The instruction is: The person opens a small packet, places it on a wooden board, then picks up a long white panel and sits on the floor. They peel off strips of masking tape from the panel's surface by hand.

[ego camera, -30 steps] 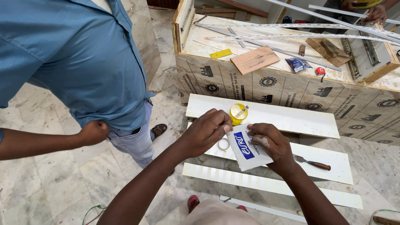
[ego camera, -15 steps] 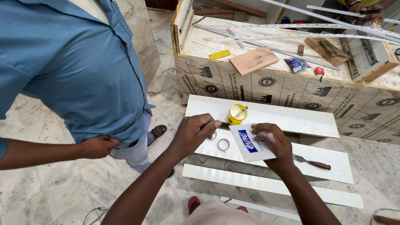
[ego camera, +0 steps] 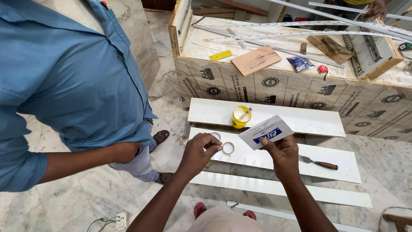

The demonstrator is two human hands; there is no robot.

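White packet [ego camera: 266, 132] with blue label: flat, tilted, pinched at its lower edge by the right hand [ego camera: 281, 154]. Small tape ring [ego camera: 228, 148]: lying flat, just right of the left hand [ego camera: 199, 152].

Single head view, looking steeply down (close) over both hands

We look down at long boards [ego camera: 274, 118] lying side by side on the floor. On the farthest board stands a small tin [ego camera: 240, 116]; on the next lie a tape roll [ego camera: 228, 148] and, to the right, a chisel [ego camera: 318, 163]. Our left hand [ego camera: 201, 151] and right hand [ego camera: 281, 150], holding a packet [ego camera: 266, 132], hover above. Behind stands a worktop [ego camera: 274, 86]; a co-worker [ego camera: 68, 86] stands left.
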